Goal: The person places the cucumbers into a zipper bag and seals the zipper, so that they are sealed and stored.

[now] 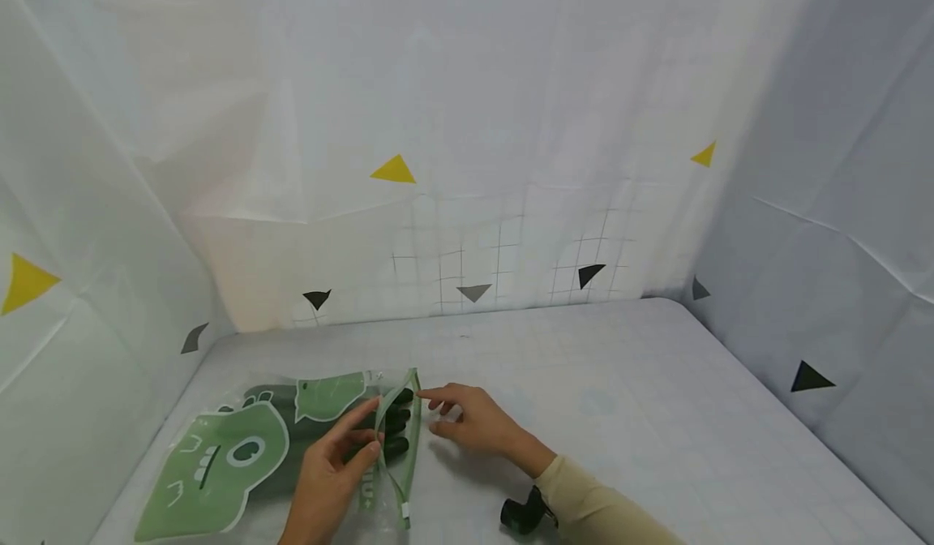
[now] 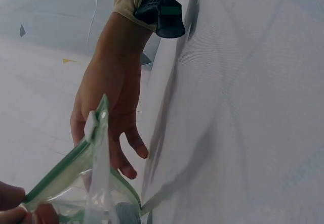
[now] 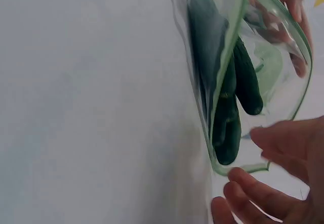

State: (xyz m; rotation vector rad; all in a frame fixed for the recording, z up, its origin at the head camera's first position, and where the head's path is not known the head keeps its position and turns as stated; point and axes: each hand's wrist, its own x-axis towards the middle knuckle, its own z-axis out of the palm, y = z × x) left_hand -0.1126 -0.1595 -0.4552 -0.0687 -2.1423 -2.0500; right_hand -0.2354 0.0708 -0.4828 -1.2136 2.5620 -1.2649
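A clear zip bag (image 1: 266, 439) printed with green cartoon monsters lies at the left of the head view, its green-edged mouth parted towards the right. Inside are several dark green cucumbers (image 3: 247, 80), their rounded ends near the opening. My left hand (image 1: 332, 468) pinches one side of the mouth between thumb and fingers, as the left wrist view also shows. Across the opening, my right hand (image 1: 477, 423) reaches with its index fingertip at the far corner of the green rim (image 3: 223, 171), the other fingers loosely bent. A white slider (image 2: 90, 126) sits at the near end of the zip.
A white cloth covers the table (image 1: 620, 391), with white sheet walls (image 1: 467, 83) behind and at both sides, marked with yellow, grey and black triangles. A black device (image 1: 524, 514) is at the right wrist.
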